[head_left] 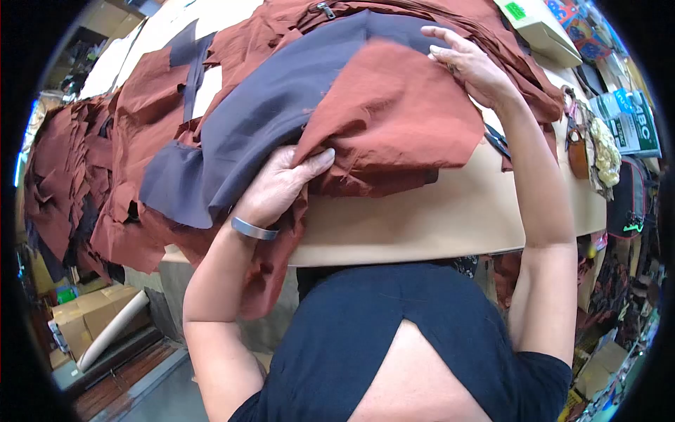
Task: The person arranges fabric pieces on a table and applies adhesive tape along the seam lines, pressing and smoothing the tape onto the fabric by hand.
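A rust-red fabric piece (401, 105) lies folded over dark grey-blue fabric (271, 98) in front of me. My left hand (281, 183), with a grey band on its wrist, is closed on the near left part of the red fabric, its thumb on top and its other fingers hidden in the folds. Beyond the red piece's right corner, my right hand (472, 65) is raised with its fingers apart and nothing visible in it. Whether it touches the cloth beneath, I cannot tell.
More red fabric (151, 98) spreads over the pale tabletop (401, 225), and a layered stack (63, 176) hangs off the left edge. A zipper pull (325, 10) shows at the back. Dark-handled scissors (496, 139) lie partly covered at right. A white box (541, 32) stands back right.
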Demonstrator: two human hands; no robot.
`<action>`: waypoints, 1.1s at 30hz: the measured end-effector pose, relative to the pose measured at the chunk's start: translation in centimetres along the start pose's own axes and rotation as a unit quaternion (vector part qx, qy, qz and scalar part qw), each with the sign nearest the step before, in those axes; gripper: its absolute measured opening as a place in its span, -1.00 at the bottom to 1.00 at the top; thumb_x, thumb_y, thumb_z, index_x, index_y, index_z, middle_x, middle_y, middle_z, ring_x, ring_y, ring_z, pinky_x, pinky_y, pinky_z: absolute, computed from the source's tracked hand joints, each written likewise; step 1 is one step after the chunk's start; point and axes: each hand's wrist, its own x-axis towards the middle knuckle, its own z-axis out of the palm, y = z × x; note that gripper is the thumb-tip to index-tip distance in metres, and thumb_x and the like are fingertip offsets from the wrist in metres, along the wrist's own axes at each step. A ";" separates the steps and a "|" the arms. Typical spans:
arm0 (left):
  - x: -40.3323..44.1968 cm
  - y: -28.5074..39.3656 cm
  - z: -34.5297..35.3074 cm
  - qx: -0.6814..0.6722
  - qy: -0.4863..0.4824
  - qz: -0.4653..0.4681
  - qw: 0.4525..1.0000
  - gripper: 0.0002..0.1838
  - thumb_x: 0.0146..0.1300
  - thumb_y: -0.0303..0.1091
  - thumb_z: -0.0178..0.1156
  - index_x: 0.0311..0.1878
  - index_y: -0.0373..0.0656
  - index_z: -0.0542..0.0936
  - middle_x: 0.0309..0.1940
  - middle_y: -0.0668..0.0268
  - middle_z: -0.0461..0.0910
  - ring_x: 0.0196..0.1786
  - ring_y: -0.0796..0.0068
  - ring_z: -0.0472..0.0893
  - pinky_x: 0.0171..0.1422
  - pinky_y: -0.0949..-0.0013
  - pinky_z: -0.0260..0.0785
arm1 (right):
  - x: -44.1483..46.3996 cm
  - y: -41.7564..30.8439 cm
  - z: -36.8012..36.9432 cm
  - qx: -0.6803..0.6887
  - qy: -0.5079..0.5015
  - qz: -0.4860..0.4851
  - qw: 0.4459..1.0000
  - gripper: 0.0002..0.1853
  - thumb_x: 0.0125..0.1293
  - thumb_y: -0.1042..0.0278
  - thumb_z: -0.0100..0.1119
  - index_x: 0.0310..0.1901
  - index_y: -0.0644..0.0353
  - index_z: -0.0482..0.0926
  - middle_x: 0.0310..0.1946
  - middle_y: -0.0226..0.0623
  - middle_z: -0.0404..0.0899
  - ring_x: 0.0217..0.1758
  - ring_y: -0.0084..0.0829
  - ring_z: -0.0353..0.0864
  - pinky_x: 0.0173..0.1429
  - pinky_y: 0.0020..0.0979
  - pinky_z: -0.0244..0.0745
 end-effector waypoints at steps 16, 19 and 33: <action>0.0 1.3 1.9 0.053 -0.030 -0.008 0.998 -0.62 0.14 -0.07 0.32 -0.17 -0.21 0.58 -0.47 0.51 0.49 -0.48 0.79 0.38 -0.48 0.61 0.22 | 1.8 -2.5 2.7 -0.175 0.064 -0.102 0.977 -0.28 0.12 0.27 0.28 0.32 0.04 0.20 -0.04 -0.11 0.56 -0.15 -0.26 0.61 0.00 -0.31 0.47; 0.3 0.6 2.5 -0.035 -0.039 0.014 0.999 -0.68 0.18 -0.31 0.28 -0.07 -0.29 0.54 -0.29 0.49 0.50 -0.24 0.72 0.44 -0.08 0.55 0.34 | 2.1 -0.1 2.8 -0.289 0.145 -0.225 0.919 -0.55 0.27 0.56 0.05 0.19 0.00 0.36 -0.51 -0.57 0.30 -0.43 -0.71 0.29 -0.29 -0.63 0.29; -1.8 -3.6 7.3 0.099 -0.192 0.157 0.964 -0.68 0.15 -0.41 0.15 -0.06 -0.37 0.44 -0.22 0.01 0.55 -0.11 0.35 0.55 0.03 0.29 0.36 | 1.2 -3.4 4.8 -0.416 0.107 -0.218 0.876 -0.58 0.21 0.51 0.02 0.14 0.10 0.45 -0.43 -0.09 0.61 -0.39 -0.31 0.64 -0.21 -0.33 0.53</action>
